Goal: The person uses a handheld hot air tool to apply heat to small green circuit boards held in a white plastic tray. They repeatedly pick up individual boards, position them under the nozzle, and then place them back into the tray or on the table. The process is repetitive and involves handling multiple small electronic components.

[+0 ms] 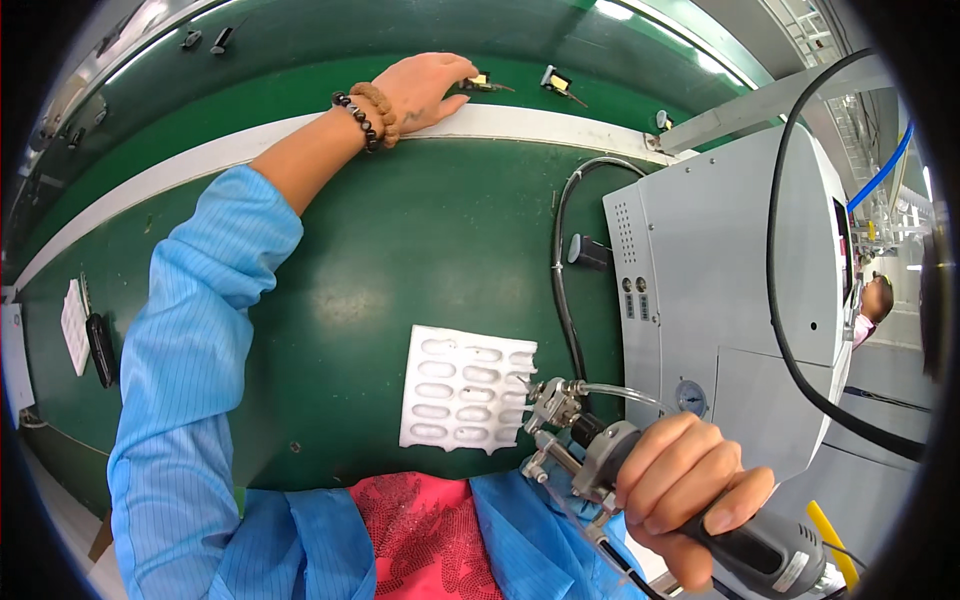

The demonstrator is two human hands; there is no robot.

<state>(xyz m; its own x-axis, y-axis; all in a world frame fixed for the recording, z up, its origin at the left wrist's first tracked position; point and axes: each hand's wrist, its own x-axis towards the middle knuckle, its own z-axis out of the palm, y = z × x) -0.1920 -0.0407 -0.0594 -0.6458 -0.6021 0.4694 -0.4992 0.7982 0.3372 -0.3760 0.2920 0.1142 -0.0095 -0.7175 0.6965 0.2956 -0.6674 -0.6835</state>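
My left hand (420, 90) reaches over the white rail (540, 124), its thumb and fingers apart. Its fingertips are at a small black part with a yellow face (481, 82) on the green belt (300, 95); no firm hold on it shows. At the lower right my right hand (690, 480) is closed around the dark grip of a powered screwdriver (775, 550). Metal fittings (556, 405) and a clear tube (620, 392) sit at its front end, which points left. That end is beside a white moulded tray (457, 400) with rows of oval pockets.
A grey machine (730, 250) with a round gauge (689, 396) stands on the right. A black cable (558, 270) runs beside it, near a small dark part (590, 252). Another black-and-yellow part (557, 82) lies on the belt. At far left are a black tool (101, 350) and a white tray (75, 328).
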